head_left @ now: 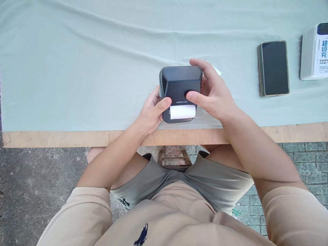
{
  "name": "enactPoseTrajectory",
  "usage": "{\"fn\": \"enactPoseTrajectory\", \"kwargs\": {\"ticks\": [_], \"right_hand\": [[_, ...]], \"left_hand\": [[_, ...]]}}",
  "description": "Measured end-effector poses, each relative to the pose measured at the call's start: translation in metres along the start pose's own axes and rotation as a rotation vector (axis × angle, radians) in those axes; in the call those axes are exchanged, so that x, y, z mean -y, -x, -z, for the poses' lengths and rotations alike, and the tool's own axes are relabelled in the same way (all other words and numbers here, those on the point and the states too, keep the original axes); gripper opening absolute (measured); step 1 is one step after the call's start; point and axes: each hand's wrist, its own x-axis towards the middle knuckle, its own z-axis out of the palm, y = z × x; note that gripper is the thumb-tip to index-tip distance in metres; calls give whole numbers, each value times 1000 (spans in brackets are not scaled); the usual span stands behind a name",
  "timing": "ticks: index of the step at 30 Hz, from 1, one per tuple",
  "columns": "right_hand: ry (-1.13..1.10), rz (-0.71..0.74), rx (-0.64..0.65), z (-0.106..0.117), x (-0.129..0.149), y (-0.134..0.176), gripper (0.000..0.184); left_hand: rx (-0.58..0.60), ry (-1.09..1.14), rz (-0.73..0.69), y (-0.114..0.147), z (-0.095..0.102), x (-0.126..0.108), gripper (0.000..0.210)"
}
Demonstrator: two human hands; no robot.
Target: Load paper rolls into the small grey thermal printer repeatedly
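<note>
A dark label printer (181, 85) marked NIIMBOT is held just above the near part of the table. White label paper (182, 112) sticks out of the slot at its lower end. My left hand (153, 111) grips the printer's left side, thumb on its front beside the paper and the other fingers hidden behind it. On the right side, my right hand (211, 90) is closed around the printer, thumb resting on the front face and index finger by the top right corner. A small white slip (215, 68) shows partly behind that hand.
A pale green cloth (77, 78) with creases covers the table, leaving a bare wooden front edge (64, 138). To the right lies a smartphone (275, 68) with a dark screen. Beyond it stands a white box-shaped device (310, 56), cut off by the frame.
</note>
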Motion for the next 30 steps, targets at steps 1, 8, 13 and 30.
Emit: {"fn": "enactPoseTrajectory", "kwargs": {"ticks": [1, 8, 13, 30], "right_hand": [[-29, -25, 19, -2, 2, 0, 102], [-144, -124, 114, -8, 7, 2, 117], [-150, -112, 157, -4, 6, 2, 118], [-124, -150, 176, -3, 13, 4, 108]], "left_hand": [[5, -4, -31, -2, 2, 3, 69], [-31, 1, -130, -7, 6, 9, 65], [-30, -49, -182, -6, 6, 9, 65], [-53, -22, -80, 0, 1, 3, 60]]}}
